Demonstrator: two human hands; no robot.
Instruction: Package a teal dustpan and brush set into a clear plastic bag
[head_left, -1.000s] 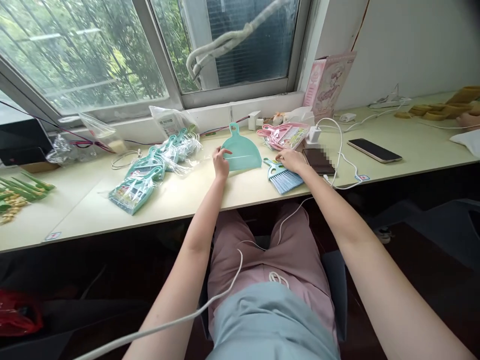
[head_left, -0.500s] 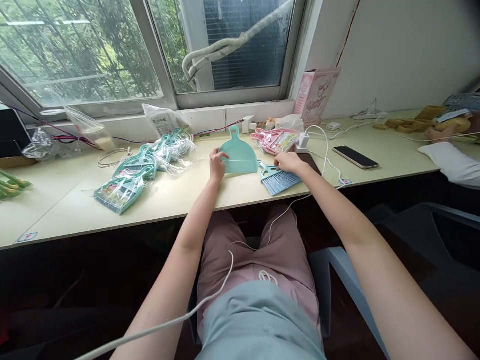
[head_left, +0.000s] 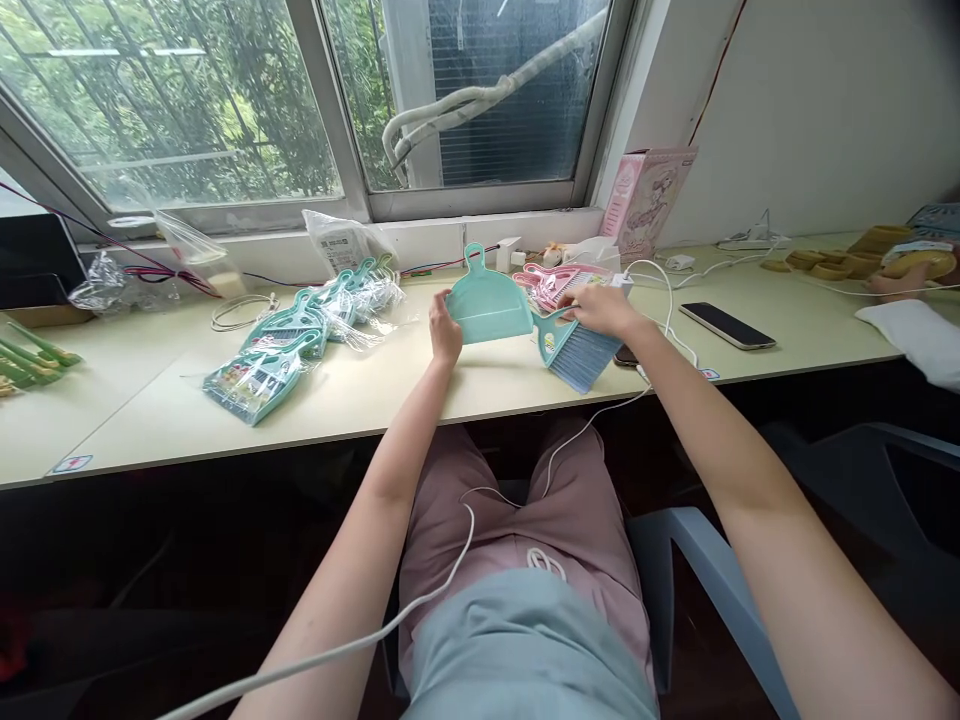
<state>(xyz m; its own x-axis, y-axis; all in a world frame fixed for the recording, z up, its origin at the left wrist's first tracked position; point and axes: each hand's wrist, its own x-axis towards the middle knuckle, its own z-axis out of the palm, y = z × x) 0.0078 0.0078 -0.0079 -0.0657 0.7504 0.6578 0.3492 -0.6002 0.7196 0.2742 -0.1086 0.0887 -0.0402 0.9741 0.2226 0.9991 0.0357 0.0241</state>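
Small sticker on the brush — print too small to read. Left hand grips the teal dustpan by its left edge, raised off the tabletop. Right hand closed on the brush handle, just right of the dustpan — bristles tilted down.

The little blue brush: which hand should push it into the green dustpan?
Probably the right hand: it holds the blue brush by its handle, beside the dustpan. The left hand grips the dustpan's left edge, so it looks busy steadying.

Small packing workroom — long desk under window, piles of bagged dustpan sets, co-worker alongside.
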